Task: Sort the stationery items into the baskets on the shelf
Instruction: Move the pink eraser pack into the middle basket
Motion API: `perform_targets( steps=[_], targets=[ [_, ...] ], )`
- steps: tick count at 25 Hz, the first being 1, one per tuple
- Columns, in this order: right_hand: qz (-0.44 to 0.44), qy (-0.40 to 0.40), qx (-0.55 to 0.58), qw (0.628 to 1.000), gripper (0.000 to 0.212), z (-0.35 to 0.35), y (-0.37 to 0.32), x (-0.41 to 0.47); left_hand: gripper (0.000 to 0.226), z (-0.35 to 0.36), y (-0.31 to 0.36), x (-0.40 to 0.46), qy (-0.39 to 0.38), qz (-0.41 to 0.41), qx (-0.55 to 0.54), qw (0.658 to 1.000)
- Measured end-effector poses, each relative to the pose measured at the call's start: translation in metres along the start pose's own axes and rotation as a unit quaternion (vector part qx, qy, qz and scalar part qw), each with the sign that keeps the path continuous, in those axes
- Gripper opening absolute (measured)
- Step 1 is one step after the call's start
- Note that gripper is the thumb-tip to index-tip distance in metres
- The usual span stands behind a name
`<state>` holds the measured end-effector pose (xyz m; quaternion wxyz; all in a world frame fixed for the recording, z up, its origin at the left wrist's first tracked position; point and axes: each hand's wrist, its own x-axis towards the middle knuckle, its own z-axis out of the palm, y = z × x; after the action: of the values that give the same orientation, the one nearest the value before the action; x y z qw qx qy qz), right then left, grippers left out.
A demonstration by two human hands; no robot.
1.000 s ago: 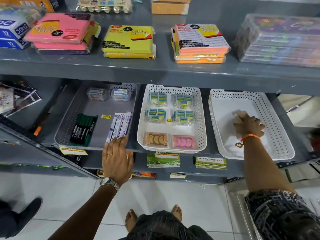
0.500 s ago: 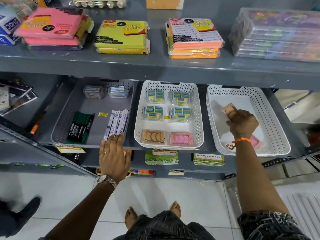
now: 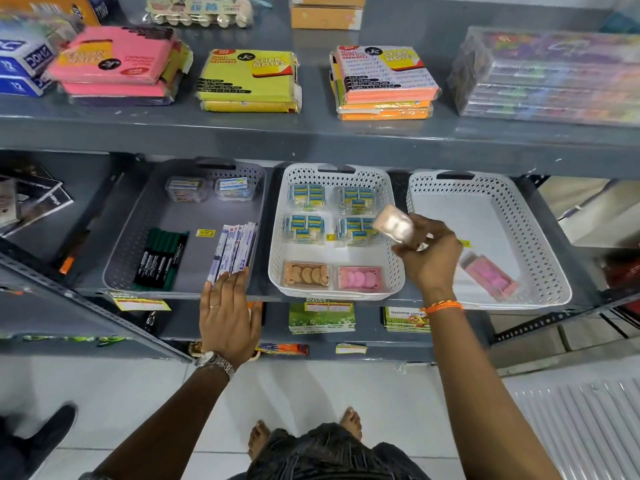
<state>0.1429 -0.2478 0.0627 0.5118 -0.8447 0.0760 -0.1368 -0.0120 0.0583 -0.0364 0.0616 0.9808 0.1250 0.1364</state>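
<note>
Lifted from the right white basket (image 3: 540, 244), the peach eraser pack (image 3: 394, 223) now hangs over the middle basket (image 3: 277, 251), right hand (image 3: 429, 254) clamped on it, left hand (image 3: 228, 313) flat, fingers apart, on the shelf edge.

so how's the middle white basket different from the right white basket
The middle white basket holds six packs laid in neat rows; the right white basket holds one pink pack, askew. The right hand holds a small pack between them. Both share perforated walls.
</note>
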Motion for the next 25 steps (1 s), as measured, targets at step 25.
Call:
perform_targets(
  steps=[25],
  targets=[
    [0.004, -0.225, -0.069, 0.972, 0.044, 0.026, -0.021, 0.014, 0.067, 0.002, -0.004, -0.001, -0.001, 0.018, 0.004, 1.0]
  ],
)
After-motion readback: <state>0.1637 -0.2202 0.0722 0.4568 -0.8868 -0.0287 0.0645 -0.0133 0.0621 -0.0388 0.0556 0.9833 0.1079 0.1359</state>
